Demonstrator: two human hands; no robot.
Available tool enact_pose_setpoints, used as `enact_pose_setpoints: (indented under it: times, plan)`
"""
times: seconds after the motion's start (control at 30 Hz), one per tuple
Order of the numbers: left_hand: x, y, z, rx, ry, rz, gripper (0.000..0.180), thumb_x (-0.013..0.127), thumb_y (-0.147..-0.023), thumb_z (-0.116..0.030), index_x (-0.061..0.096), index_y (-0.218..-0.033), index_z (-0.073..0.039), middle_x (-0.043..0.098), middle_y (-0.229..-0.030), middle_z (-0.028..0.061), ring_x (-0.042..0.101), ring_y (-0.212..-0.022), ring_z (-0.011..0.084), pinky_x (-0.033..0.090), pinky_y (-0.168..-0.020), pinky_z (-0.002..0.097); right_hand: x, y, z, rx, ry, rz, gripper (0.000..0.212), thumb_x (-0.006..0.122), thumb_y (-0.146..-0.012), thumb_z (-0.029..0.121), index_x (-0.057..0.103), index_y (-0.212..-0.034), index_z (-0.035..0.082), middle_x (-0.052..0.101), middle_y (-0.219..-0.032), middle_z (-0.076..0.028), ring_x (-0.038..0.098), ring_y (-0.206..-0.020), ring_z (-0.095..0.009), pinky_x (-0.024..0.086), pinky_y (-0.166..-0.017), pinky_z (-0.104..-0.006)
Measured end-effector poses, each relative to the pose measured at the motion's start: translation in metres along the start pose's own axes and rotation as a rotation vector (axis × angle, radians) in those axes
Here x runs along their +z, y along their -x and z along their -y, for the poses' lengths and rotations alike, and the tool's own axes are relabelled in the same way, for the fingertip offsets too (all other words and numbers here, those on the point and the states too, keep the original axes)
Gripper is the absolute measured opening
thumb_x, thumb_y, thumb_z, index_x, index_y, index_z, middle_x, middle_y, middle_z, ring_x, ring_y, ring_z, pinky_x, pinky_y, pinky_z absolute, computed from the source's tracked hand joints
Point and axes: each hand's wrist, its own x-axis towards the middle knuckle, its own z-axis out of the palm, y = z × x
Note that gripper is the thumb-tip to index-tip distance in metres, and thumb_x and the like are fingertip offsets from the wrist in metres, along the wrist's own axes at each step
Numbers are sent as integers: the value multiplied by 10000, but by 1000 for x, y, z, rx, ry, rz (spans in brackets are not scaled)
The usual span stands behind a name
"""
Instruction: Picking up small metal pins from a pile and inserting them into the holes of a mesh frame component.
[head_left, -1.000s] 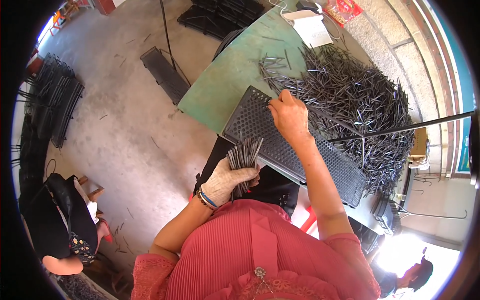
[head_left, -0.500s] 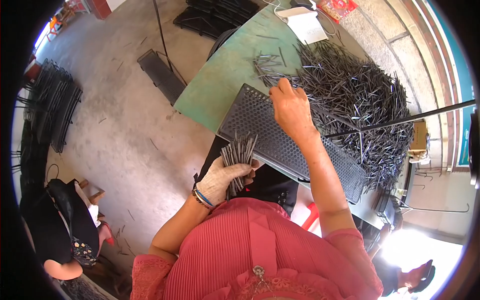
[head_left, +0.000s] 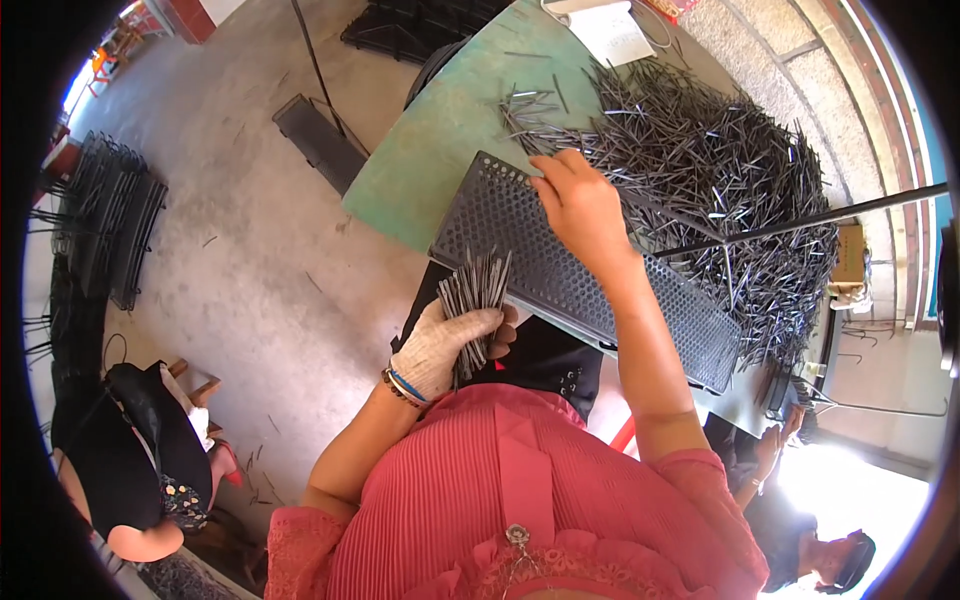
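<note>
— Two hands, two jobs: the left hand [head_left: 445, 345], in a pale work glove, is closed round a bundle of thin metal pins [head_left: 476, 292] that fans out above the fist, just off the near edge of the perforated tray [head_left: 560, 270].

— And the right hand [head_left: 580, 205]?

— Bare, lying on the far end of the tray with its fingers curled down toward the holes. I cannot tell whether a pin is pinched between the fingertips — they point away from the camera.

— Where does the tray sit?

— Tilted across the green counter [head_left: 440, 150], its far side against the big heap of loose pins [head_left: 720, 170]. A long dark rod [head_left: 800, 215] crosses above the heap.

— So which step would you call this?

— Filling, I judge: pins taken singly from the bundle and stood in the tray's holes, starting at the far end. Most of the tray looks unfilled.

— What does the next move ask for?

— Probably a reach across to the bundle for one pin, then a steady aim — the holes are small and close together, so the pin must go in upright.
</note>
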Motion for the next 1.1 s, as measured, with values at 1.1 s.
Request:
enact_pose_setpoints:
  times: [1.1]
  plan:
    - [6,-6,6,-89,-35,-60,233,618,-882,-166,619,-990,40,666,-876,138,659,-749,228,568,-652,348,23,26,-13,308,-400,-358,187,730,-818,106,674,-982,34,693,-874,-113,666,-722,-235,533,-661,-318]
